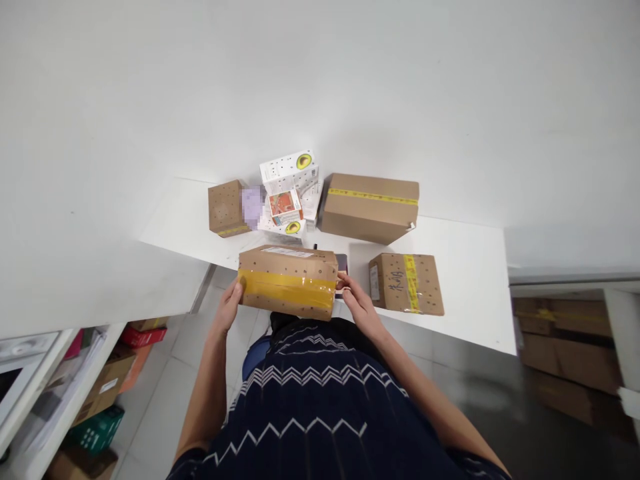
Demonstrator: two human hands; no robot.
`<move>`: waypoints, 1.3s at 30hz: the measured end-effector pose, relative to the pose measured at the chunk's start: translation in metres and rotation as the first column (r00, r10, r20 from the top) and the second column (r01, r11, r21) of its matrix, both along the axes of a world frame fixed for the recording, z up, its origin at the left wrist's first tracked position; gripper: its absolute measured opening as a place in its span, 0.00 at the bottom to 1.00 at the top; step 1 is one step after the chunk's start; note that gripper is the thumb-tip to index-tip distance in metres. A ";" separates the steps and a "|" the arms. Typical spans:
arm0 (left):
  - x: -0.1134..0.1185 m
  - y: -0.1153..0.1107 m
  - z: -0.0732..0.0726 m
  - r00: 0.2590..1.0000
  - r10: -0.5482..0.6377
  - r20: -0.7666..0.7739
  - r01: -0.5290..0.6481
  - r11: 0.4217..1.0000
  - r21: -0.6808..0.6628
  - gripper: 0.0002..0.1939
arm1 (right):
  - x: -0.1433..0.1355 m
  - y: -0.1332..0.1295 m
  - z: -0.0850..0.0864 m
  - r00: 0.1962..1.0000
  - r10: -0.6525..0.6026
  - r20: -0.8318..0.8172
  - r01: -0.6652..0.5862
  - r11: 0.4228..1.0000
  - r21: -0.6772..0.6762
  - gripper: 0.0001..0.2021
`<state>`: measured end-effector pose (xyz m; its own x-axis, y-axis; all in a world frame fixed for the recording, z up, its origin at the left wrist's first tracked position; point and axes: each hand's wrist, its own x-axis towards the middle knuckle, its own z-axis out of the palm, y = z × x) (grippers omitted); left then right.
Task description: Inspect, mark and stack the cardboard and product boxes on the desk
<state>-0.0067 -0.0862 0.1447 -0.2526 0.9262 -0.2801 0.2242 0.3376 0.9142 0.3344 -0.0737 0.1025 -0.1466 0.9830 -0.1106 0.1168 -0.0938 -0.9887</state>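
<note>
A brown cardboard box [287, 287] with a wide yellow tape band is held tilted over the front edge of the white table. A white label lies along its upper face. My left hand [230, 305] grips its left end, with the thumb on the near face. At its right end my right hand [357, 303] has its fingers bent against the box's edge; the fingertips are partly hidden. Behind that end, a dark flat item [342, 262] shows only in part. To the right sits a smaller taped box [423, 283] with handwriting on it.
On the white table [470, 280] a long cardboard box [370, 207] stands at the back. Stacked white boxes with avocado pictures [287, 170], an orange-red printed box [284, 204] and a small carton [227, 207] sit at left. Shelves with boxes [570, 353] flank the floor.
</note>
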 end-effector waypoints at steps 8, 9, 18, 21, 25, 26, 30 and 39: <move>-0.002 0.001 -0.013 0.996 0.071 0.061 -0.078 0.990 0.116 0.35 | 0.001 0.008 -0.008 0.984 -0.084 -0.156 0.066 0.991 -0.118 0.28; -0.004 0.001 -0.016 0.992 0.092 0.090 -0.104 0.986 0.134 0.35 | 0.002 0.010 -0.010 0.981 -0.088 -0.172 0.069 0.991 -0.118 0.28; 0.000 0.001 -0.019 0.959 0.164 0.233 -0.197 0.972 0.127 0.27 | 0.000 0.021 -0.004 0.984 -0.110 -0.138 0.097 0.991 -0.094 0.30; 0.002 0.000 -0.017 0.937 0.209 0.279 -0.242 0.966 0.088 0.27 | -0.003 0.020 -0.006 0.988 -0.104 -0.112 0.095 0.992 -0.082 0.29; 0.005 0.000 -0.018 0.910 0.266 0.320 -0.301 0.951 0.066 0.29 | -0.005 0.020 -0.010 0.989 -0.098 -0.109 0.089 0.993 -0.081 0.29; 0.006 0.000 -0.018 0.902 0.273 0.335 -0.312 0.948 0.068 0.29 | -0.005 0.020 -0.011 0.989 -0.099 -0.109 0.090 0.993 -0.078 0.29; 0.011 0.002 -0.017 0.867 0.287 0.407 -0.335 0.941 0.049 0.30 | -0.005 0.021 -0.013 0.986 -0.105 -0.131 0.094 0.992 -0.082 0.29; 0.009 0.002 -0.019 0.864 0.318 0.390 -0.376 0.923 0.082 0.31 | -0.012 0.020 -0.025 0.981 -0.097 -0.168 0.075 0.989 -0.131 0.31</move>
